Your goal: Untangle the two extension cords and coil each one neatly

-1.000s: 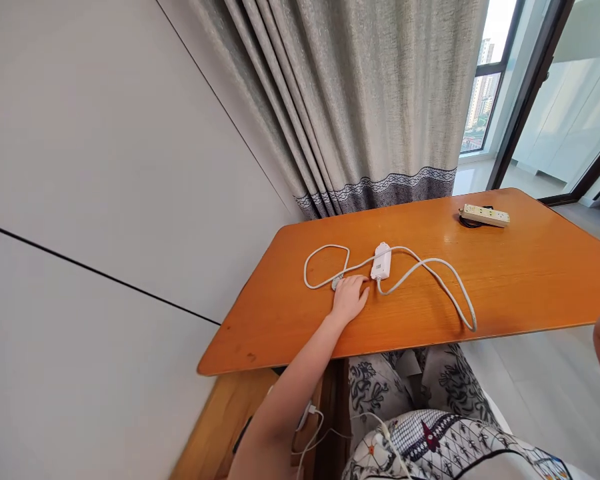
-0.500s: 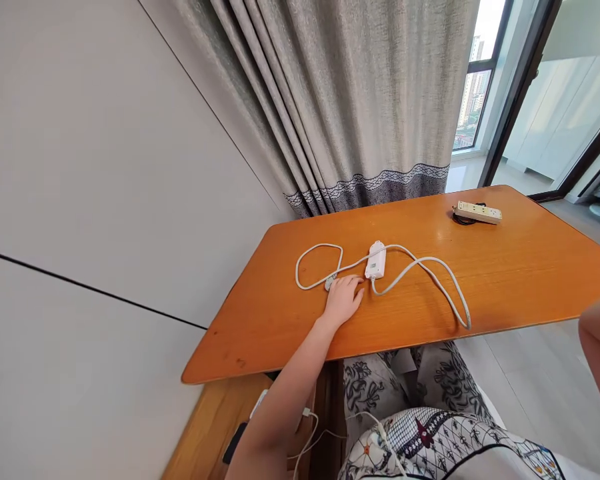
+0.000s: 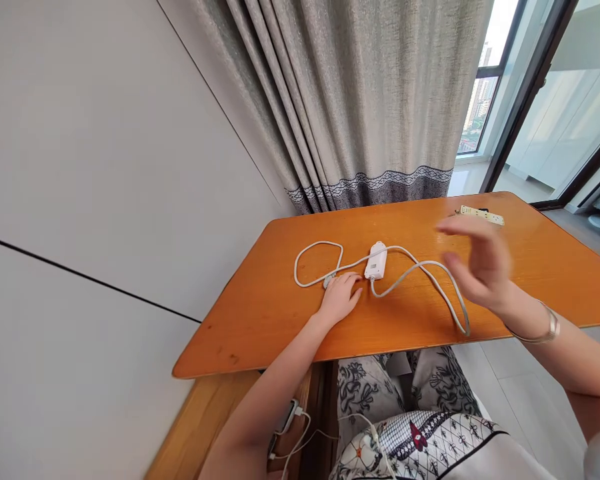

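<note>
My left hand (image 3: 340, 298) lies flat on the orange-brown tabletop, palm down, fingers stretched out. It rests beside the grey-white plug (image 3: 329, 280), which its fingers partly hide; whether they touch it I cannot tell. Just right of those fingers sits a small white power strip (image 3: 376, 260) with a label on its upper face. Its white cord (image 3: 296, 268) makes a loop on the left and a long bend on the right. Raised over the right side of the table, my right hand (image 3: 483, 263) is motion-blurred and holds nothing, its thumb and fingers apart.
A cream multi-socket power strip (image 3: 495, 217) lies near the table's far right corner, partly behind my right hand. The table (image 3: 280, 333) meets a white wall on the left and grey curtains (image 3: 370, 100) behind. Charging cables (image 3: 305, 433) hang below the near edge.
My right hand has swung in from the right edge and now hovers above the table. The left hand, the white power strip and its cord stay in place; the view has shifted slightly.
</note>
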A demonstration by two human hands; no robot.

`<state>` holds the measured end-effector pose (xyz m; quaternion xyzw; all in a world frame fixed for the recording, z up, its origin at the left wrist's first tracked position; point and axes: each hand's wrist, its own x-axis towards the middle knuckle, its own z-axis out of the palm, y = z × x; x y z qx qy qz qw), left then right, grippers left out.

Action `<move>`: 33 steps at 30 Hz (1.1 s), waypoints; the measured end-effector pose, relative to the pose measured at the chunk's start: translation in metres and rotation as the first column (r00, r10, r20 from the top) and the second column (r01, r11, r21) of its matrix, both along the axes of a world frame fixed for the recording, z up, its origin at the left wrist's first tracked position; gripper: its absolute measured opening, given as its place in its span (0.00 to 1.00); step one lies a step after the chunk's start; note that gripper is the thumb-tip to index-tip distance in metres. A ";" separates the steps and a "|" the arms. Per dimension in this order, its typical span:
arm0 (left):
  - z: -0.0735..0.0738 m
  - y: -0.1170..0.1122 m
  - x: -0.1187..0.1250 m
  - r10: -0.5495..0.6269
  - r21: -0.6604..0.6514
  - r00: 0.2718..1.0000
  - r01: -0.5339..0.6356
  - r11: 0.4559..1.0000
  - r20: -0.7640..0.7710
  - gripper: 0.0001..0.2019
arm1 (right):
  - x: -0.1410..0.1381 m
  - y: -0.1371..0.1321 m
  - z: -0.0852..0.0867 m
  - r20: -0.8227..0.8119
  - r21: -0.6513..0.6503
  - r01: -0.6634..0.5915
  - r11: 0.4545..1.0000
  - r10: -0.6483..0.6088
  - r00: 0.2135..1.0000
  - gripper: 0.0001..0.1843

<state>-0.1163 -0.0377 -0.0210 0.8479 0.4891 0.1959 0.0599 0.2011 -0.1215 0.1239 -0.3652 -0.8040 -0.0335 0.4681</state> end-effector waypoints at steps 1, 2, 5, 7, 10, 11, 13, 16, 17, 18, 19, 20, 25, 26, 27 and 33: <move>0.002 0.001 -0.001 0.012 0.007 1.000 -0.012 1.000 0.013 0.15 | -0.005 0.012 -0.007 0.040 -0.030 -0.022 0.999 0.023 0.999 0.16; 0.004 0.002 -0.001 0.027 0.015 0.999 -0.028 1.000 0.027 0.15 | -0.010 0.026 -0.015 0.097 -0.086 -0.041 0.995 0.049 0.994 0.16; 0.012 0.005 0.003 0.072 0.037 0.995 -0.074 0.997 0.066 0.16 | -0.019 0.062 -0.040 0.286 -0.359 0.009 0.933 0.101 0.953 0.17; 0.018 0.007 0.009 0.065 0.042 0.995 -0.069 0.997 0.072 0.16 | -0.021 0.074 -0.050 0.340 -0.538 0.073 0.840 0.138 0.930 0.19; 0.022 0.010 0.020 -0.053 0.033 0.998 0.052 0.998 0.025 0.20 | -0.024 0.072 -0.052 0.299 -0.711 0.032 0.703 0.260 0.918 0.23; 0.022 0.011 0.022 -0.112 0.022 0.994 0.112 0.993 -0.003 0.23 | -0.025 0.068 -0.051 0.271 -0.736 -0.004 0.677 0.299 0.915 0.24; 0.022 0.014 0.026 -0.215 -0.012 0.975 0.215 0.977 -0.057 0.27 | -0.028 0.060 -0.047 0.216 -0.753 -0.072 0.654 0.348 0.912 0.22; 0.021 0.018 0.026 -0.275 -0.053 0.957 0.271 0.961 -0.091 0.27 | -0.030 0.046 -0.041 0.113 -0.746 -0.164 0.645 0.366 0.924 0.19; 0.021 0.018 0.025 -0.283 -0.065 0.955 0.278 0.958 -0.086 0.28 | -0.030 0.041 -0.038 0.064 -0.738 -0.196 0.646 0.357 0.932 0.19; 0.022 0.018 0.024 -0.294 -0.077 0.953 0.288 0.954 -0.073 0.29 | -0.029 0.037 -0.036 0.012 -0.726 -0.225 0.650 0.339 0.941 0.19; 0.024 0.018 0.025 -0.309 -0.091 0.950 0.304 0.948 -0.051 0.30 | -0.027 0.033 -0.032 -0.047 -0.709 -0.252 0.659 0.313 0.949 0.19; 0.026 0.017 0.025 -0.327 -0.102 0.945 0.324 0.941 -0.019 0.30 | -0.025 0.029 -0.028 -0.106 -0.687 -0.272 0.674 0.277 0.955 0.20; 0.051 0.004 0.039 -0.318 -0.090 0.900 0.358 0.929 0.296 0.15 | -0.009 0.031 -0.011 -0.384 -0.555 -0.237 0.798 0.007 0.923 0.21; 0.058 0.001 0.042 -0.303 -0.097 0.875 0.363 0.927 0.379 0.14 | -0.005 0.036 -0.009 -0.438 -0.538 -0.219 0.814 -0.048 0.898 0.21; 0.065 -0.003 0.045 -0.287 -0.115 0.840 0.377 0.919 0.461 0.15 | -0.001 0.041 -0.008 -0.488 -0.527 -0.208 0.824 -0.093 0.868 0.22; 0.100 -0.025 0.061 -0.086 -0.294 0.483 0.654 0.697 0.871 0.17 | 0.012 0.067 -0.025 -0.545 -0.577 -0.205 0.790 -0.186 0.817 0.21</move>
